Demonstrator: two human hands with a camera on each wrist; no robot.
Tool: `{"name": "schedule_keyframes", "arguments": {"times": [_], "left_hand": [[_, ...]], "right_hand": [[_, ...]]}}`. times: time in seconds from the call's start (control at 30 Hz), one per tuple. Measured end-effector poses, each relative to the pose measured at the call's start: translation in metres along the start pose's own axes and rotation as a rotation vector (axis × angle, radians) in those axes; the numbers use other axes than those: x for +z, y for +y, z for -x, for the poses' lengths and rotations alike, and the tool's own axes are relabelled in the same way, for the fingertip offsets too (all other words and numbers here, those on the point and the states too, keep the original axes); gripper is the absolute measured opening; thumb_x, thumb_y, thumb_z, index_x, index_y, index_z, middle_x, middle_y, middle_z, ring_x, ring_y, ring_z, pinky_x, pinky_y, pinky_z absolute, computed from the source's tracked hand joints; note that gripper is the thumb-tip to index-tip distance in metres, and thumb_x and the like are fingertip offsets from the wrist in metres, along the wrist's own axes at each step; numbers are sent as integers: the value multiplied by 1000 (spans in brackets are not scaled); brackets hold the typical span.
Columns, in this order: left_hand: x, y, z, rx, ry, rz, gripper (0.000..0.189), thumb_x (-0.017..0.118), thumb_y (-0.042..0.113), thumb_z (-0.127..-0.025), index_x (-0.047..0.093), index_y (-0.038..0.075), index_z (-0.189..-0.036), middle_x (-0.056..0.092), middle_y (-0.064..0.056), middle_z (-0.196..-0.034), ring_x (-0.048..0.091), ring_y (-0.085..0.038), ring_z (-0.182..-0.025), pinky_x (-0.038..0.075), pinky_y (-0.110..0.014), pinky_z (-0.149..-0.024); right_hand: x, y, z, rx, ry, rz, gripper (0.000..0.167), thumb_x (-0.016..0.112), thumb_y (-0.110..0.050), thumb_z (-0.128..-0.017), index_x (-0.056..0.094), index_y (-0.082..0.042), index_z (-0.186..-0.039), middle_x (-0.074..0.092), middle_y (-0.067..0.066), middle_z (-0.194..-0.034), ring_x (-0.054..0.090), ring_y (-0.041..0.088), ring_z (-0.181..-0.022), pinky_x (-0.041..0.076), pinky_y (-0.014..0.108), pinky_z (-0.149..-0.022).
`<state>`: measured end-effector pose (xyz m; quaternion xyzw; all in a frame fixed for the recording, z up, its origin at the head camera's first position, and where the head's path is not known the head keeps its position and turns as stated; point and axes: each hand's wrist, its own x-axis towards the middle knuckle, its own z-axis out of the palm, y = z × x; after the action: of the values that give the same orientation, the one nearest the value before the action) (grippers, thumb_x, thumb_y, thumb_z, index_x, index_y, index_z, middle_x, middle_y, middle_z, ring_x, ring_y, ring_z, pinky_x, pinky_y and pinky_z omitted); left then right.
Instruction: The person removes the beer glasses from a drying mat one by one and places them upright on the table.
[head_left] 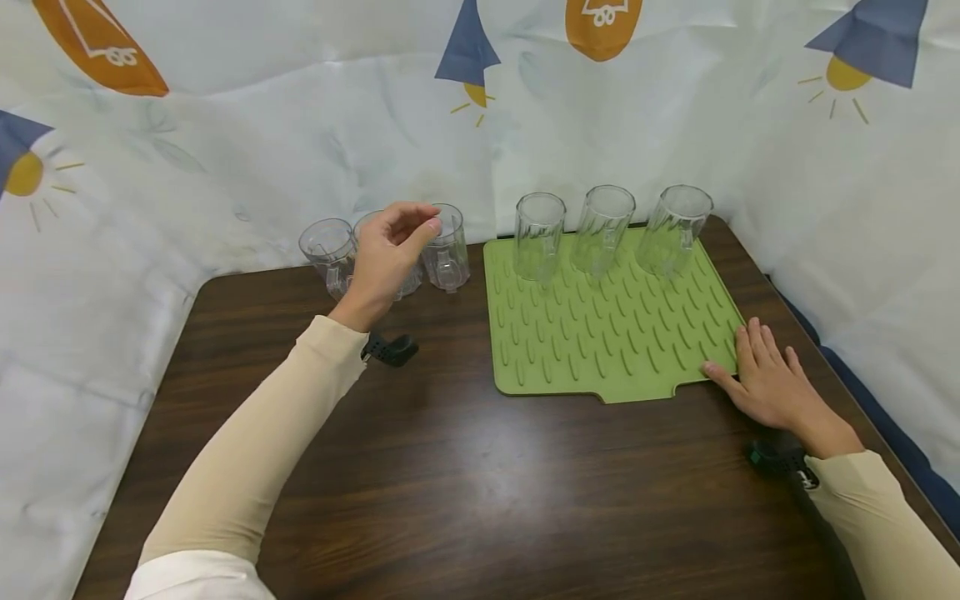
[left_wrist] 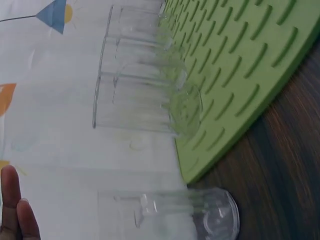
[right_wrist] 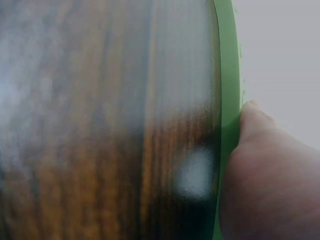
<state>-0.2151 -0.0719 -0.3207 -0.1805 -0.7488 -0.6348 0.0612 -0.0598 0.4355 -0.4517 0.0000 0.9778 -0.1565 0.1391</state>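
My left hand (head_left: 386,258) is raised over a group of clear glass mugs at the back left, thumb and bent fingertips close together with no object between them. In the head view it overlaps the middle mug (head_left: 409,282) and partly covers it; the left mug (head_left: 330,246) and right mug (head_left: 447,250) flank it. The left wrist view has two fingers (left_wrist: 15,205) apart from the nearest mug (left_wrist: 215,217). My right hand (head_left: 772,383) lies flat with fingers spread at the right front corner of a green ridged mat (head_left: 592,333), thumb on its edge.
Along the mat's back edge stand three more clear mugs: left (head_left: 538,237), middle (head_left: 602,233) and right (head_left: 673,233). A dark wooden table (head_left: 450,483) carries everything. White patterned fabric (head_left: 300,125) rises closely behind the mugs and at both sides.
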Motion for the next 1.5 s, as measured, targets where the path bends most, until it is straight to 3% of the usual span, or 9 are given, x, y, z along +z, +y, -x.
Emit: {"name": "schedule_keyframes", "arguments": {"times": [0.23, 0.47, 0.77, 1.0, 1.5], "left_hand": [[28, 8, -9, 2, -54, 8, 25, 68, 21, -101, 71, 10, -123, 70, 1, -119, 67, -10, -109, 54, -30, -102], [64, 13, -18, -17, -160, -14, 29, 63, 23, -104, 68, 8, -129, 67, -14, -130, 67, -17, -115, 54, -36, -105], [111, 13, -22, -9, -279, -47, 31, 60, 24, -106, 66, 11, -133, 69, -11, -127, 67, -21, -116, 56, -35, -101], [141, 16, -25, 1, -343, -19, 32, 59, 24, -106, 65, 11, -135, 69, -11, -130, 68, -20, -118, 56, -31, -102], [191, 9, -30, -42, -412, 5, 38, 58, 30, -107, 63, 12, -140, 69, -6, -133, 67, -17, -123, 55, -29, -103]], "right_hand": [[-2, 0, -3, -18, -13, 21, 98, 33, -61, -109, -11, 11, -159, -26, 33, -164, -16, 57, -154, 0, 80, -120], [1, 3, -1, -12, -9, 17, 98, 33, -61, -108, -11, 11, -159, -25, 34, -164, -15, 57, -154, 1, 81, -119], [3, 5, -1, -8, -14, -5, 100, 33, -62, -108, -12, 10, -159, -28, 31, -164, -17, 56, -154, -1, 80, -120], [1, 4, -2, 3, -26, 3, 101, 33, -64, -107, -13, 10, -159, -29, 30, -164, -18, 55, -154, -2, 79, -121], [1, 4, -3, 6, -28, -1, 104, 33, -67, -105, -14, 9, -159, -30, 28, -164, -19, 54, -155, -3, 79, -120]]}}
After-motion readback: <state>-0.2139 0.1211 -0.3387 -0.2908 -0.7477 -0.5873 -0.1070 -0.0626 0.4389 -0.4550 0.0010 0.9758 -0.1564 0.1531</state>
